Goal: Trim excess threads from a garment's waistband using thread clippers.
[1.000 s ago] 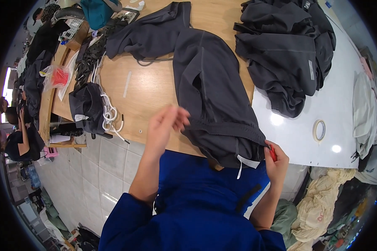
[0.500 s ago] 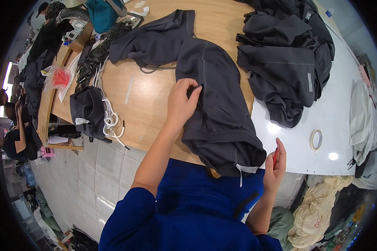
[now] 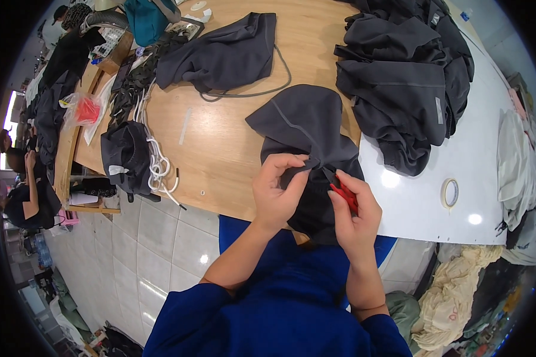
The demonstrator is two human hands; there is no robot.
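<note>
A dark grey garment (image 3: 307, 110) lies bunched at the table's near edge in front of me, its pale seam line facing up. My left hand (image 3: 278, 190) is closed on its cloth, pinching a fold between thumb and fingertips. Close beside it, my right hand (image 3: 358, 217) grips red-handled thread snips (image 3: 346, 196), held against the cloth. The tips of the snips are hard to make out among the dark folds. A second dark grey piece (image 3: 220, 53) lies farther back on the wooden table (image 3: 220, 143), a grey cord (image 3: 283, 83) looped beside it.
A heap of dark grey garments (image 3: 393, 83) covers the far right. On the white tabletop (image 3: 411, 208) lies a tape roll (image 3: 449, 194). White cords (image 3: 156, 166) and a black cloth bundle (image 3: 125, 154) sit at the left edge. Cream cloth (image 3: 452, 297) is piled below right.
The garment has been turned and gathered toward me, away from the piece behind. My left hand moved nearer and right; my right hand came in from the right with the snips to the cloth.
</note>
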